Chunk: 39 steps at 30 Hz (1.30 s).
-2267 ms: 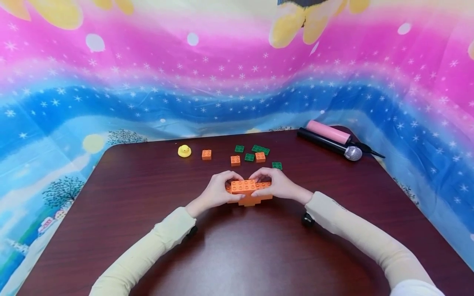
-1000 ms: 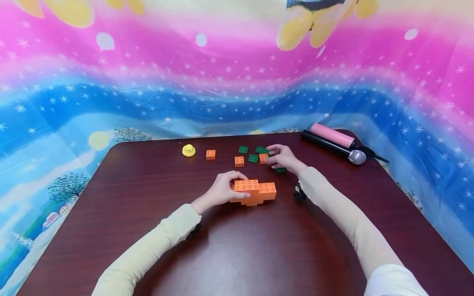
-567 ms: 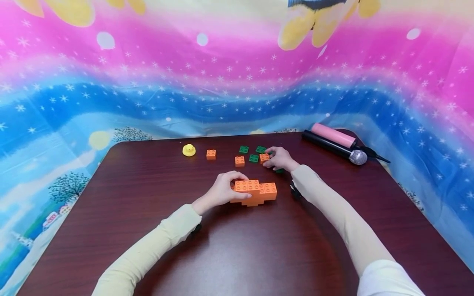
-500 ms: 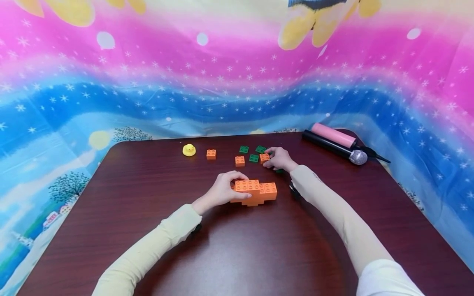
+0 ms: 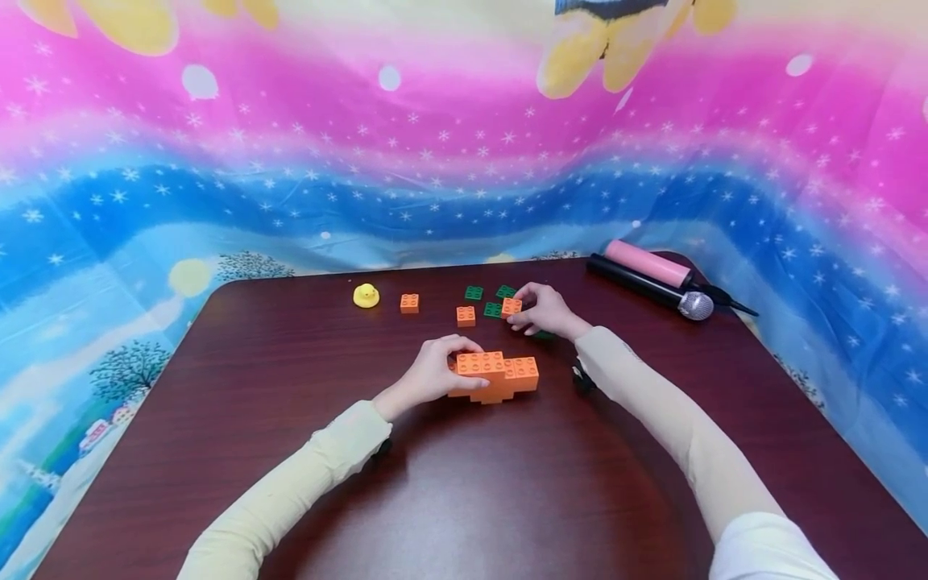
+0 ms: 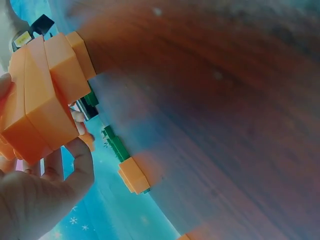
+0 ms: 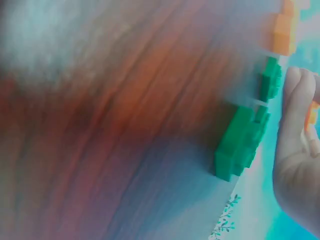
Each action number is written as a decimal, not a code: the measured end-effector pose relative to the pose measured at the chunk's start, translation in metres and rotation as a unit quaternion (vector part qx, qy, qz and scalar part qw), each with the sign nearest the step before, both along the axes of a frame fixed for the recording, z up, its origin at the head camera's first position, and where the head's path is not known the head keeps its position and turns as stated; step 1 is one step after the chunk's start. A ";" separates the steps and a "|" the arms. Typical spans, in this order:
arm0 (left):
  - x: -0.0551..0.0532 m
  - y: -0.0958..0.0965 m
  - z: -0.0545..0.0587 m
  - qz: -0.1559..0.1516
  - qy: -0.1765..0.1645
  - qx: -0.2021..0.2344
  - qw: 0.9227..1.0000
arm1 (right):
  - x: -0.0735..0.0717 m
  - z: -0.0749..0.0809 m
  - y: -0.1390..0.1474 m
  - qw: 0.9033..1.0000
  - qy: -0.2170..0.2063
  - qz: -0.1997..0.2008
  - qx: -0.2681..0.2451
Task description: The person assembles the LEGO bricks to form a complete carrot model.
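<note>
My left hand [image 5: 435, 370] grips the left part of a stepped block of joined orange toy bricks [image 5: 496, 376], thumb on the near side, fingers behind. In the left wrist view the same orange block [image 6: 42, 100] fills the space above the palm. Farther back, my right hand [image 5: 545, 310] pinches a small orange brick [image 5: 511, 307] between thumb and fingers. The right wrist view shows the right hand [image 7: 297, 150] at its edge, mostly hiding that brick [image 7: 312, 116]. Green bricks [image 5: 493, 309] lie just beside the pinched one; another is largely covered by the right hand.
Two loose orange bricks [image 5: 466, 316] and a yellow toy duck [image 5: 366, 296] sit at the back of the dark wooden table [image 5: 304, 338]. A black microphone [image 5: 641, 282] and a pink cylinder [image 5: 648, 263] lie at the back right, before a patterned cloth [image 5: 435, 161].
My right hand has left the orange block, reached back to the loose bricks and pinched an orange one, which has shifted slightly up and left. The left hand keeps its grip.
</note>
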<state>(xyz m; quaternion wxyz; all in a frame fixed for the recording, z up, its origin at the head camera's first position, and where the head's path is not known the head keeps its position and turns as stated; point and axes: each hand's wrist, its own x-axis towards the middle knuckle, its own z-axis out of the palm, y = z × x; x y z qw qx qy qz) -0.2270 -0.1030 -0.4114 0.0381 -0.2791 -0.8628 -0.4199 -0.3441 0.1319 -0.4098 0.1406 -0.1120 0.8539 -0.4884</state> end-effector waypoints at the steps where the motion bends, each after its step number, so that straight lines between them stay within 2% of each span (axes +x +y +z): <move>1: 0.000 0.000 0.000 0.000 0.000 0.000 1.000 | 0.001 0.001 0.000 1.000 -0.004 0.004 -0.014; 5: -0.001 0.000 0.000 0.000 0.002 -0.003 1.000 | 0.008 0.006 -0.002 0.998 -0.007 0.023 -0.052; 15: 0.000 0.003 0.003 -0.001 -0.014 -0.002 1.000 | 0.046 0.028 0.009 0.994 0.025 0.081 -0.065; 19: -0.001 0.003 0.002 -0.002 -0.015 -0.001 1.000 | 0.062 0.031 0.016 0.990 0.033 0.101 -0.091; 24: -0.002 0.003 0.001 -0.002 -0.007 0.002 1.000 | 0.078 0.029 0.020 0.986 0.023 0.128 -0.109; 32: -0.002 0.003 0.001 -0.002 -0.008 0.004 1.000 | 0.087 0.021 0.020 0.984 0.049 0.140 -0.100; 39: -0.003 0.003 0.000 0.000 -0.014 0.010 1.000 | 0.088 0.012 0.021 0.983 0.070 0.144 -0.092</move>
